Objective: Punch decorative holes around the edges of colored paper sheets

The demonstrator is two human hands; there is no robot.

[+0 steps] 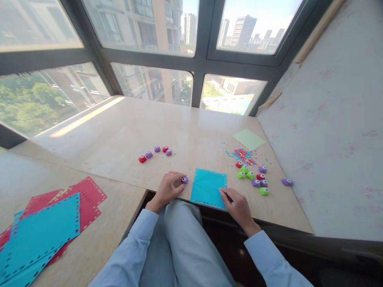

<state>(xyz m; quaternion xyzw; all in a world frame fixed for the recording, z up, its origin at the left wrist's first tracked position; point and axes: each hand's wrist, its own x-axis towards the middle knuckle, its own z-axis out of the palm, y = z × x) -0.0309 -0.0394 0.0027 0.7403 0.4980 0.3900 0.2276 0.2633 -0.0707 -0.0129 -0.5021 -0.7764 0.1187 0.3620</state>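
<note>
Purple punch (184, 180) in left hand (168, 188), right hand (237, 204) (flat) on blue sheet (208, 188)

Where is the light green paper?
In the head view, the light green paper lies flat at the far right of the table, just beyond the scattered confetti bits and near the wall.

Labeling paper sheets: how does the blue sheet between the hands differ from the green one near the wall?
The blue sheet has holes punched along its edges; the green sheet looks plain. The blue sheet lies at the table's near edge, with the right hand on its corner; the green sheet lies farther back, untouched. The blue is saturated, the green pale. Both lie flat on the table.
</note>
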